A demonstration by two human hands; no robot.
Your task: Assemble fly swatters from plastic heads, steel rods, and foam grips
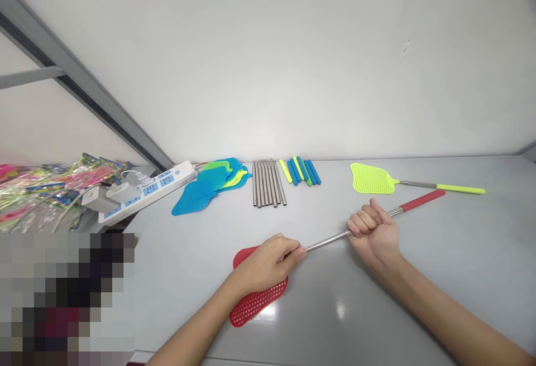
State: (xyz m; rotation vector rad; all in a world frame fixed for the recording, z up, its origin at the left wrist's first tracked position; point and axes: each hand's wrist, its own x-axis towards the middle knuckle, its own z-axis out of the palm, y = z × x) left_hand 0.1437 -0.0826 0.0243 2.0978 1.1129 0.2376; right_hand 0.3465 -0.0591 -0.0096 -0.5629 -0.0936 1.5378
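A red fly swatter with a metal rod and a red grip lies slantwise across the front of the table, between my hands. My left hand is closed around the rod where it meets the perforated head, covering part of that head. Farther up the rod, my right hand is wrapped around the metal, palm up, just short of the red grip. Some bare rod shows between the two hands. Behind my right hand lies a whole yellow-green fly swatter.
Toward the back lie blue and green swatter heads in a pile, several metal rods and several coloured grips. A power strip with plugged-in adapters is at the left. Beyond it are shiny plastic packages and a metal frame.
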